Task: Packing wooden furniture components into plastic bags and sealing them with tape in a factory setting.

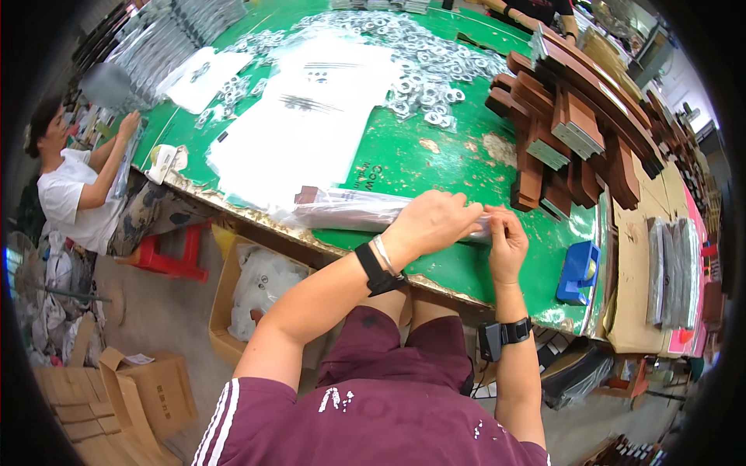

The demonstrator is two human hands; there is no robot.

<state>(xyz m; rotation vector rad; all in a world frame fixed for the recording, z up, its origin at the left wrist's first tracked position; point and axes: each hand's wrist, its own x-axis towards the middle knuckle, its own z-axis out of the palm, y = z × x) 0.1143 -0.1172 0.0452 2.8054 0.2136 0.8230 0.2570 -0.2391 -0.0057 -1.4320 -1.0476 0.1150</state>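
Observation:
A long brown bar in a clear plastic bag (353,208) lies along the near edge of the green table (474,140). My left hand (437,221) reaches across the bag's right end, its fingers closed on the plastic. Close beside it, my right hand (507,235) pinches the same end of the bag between thumb and fingers. The fingertips of both hands nearly meet there, and the bag's very end is partly hidden by them. Left of the hands, the bag's other end rests by a stack of white plastic bags (272,163).
Brown bars with metal-coloured ends (579,128) are piled at the right. A blue tape dispenser (579,272) stands near the right edge. Small bagged rings (423,78) cover the far table. Another person (74,179) works at the left. An open carton (225,311) sits below the table edge.

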